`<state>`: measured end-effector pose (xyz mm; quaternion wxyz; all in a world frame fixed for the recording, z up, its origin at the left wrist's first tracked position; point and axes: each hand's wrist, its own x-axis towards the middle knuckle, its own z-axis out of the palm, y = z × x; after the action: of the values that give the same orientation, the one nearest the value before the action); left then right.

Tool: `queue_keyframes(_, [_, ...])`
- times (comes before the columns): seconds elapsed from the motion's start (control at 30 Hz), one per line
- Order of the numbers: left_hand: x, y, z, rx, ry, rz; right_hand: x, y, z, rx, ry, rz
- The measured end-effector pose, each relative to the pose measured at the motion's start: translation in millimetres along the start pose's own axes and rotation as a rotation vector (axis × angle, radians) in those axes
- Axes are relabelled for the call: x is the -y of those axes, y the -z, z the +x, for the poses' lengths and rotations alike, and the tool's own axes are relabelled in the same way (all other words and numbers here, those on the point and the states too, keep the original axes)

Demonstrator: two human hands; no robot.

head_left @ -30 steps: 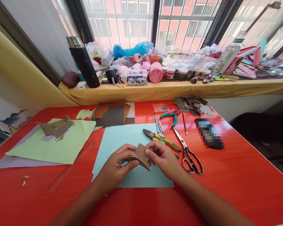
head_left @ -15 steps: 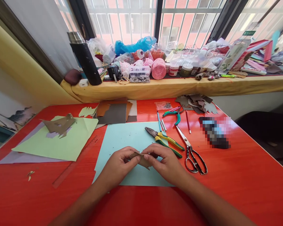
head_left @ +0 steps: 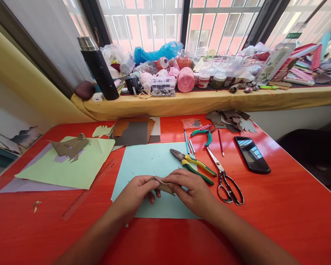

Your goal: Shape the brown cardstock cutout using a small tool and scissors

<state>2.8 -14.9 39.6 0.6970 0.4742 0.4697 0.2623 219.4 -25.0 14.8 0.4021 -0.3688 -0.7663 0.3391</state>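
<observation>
Head view shows the bent brown piece (head_left: pixel 165 188) above the pale-blue sheet (head_left: pixel 143 162), its long axis slanting nearer rightward. Left hand (head_left: pixel 138 193) and right hand (head_left: pixel 193 189) pinch it, fingertips nearly together. Pliers (head_left: pixel 200 165) and scissors (head_left: pixel 218 166) lie beside the right hand.

In the lower middle of my view I see a thin, plain brown piece (head_left: pixel 166 187), bent along its upper edge and slanting down rightward. My left hand (head_left: pixel 141 189) pinches one end, my right hand (head_left: pixel 189 189) the other; fingers hide its full outline from me.
</observation>
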Motion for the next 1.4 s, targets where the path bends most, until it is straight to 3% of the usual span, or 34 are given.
queue_keyframes(0.2, [-0.1,3.6,1.1,0.068,0.006,-0.083,-0.1,1.6,-0.4,-0.005,0.014,0.005])
queue_keyframes(0.5, [-1.3,2.5,0.6,0.016,0.064,-0.082,-0.7,0.1,-0.3,0.013,0.030,-0.024])
queue_keyframes(0.9, [1.7,4.4,1.5,0.047,0.046,-0.056,0.1,1.7,-0.2,0.022,0.015,-0.022])
queue_keyframes(1.0, [4.1,4.0,2.9,0.009,0.011,-0.024,3.2,0.8,0.7,-0.009,-0.071,0.053])
queue_keyframes(1.2, [3.2,2.0,3.4,-0.065,-0.083,0.023,3.6,1.7,0.2,-0.084,-0.402,0.335])
queue_keyframes(1.3, [2.4,-0.1,2.3,-0.090,-0.104,0.025,4.6,1.3,-0.6,-0.073,-0.436,0.410])
queue_keyframes(1.4, [2.6,-3.1,1.6,-0.075,-0.113,0.039,7.7,-1.2,-0.7,-0.057,-0.422,0.321])
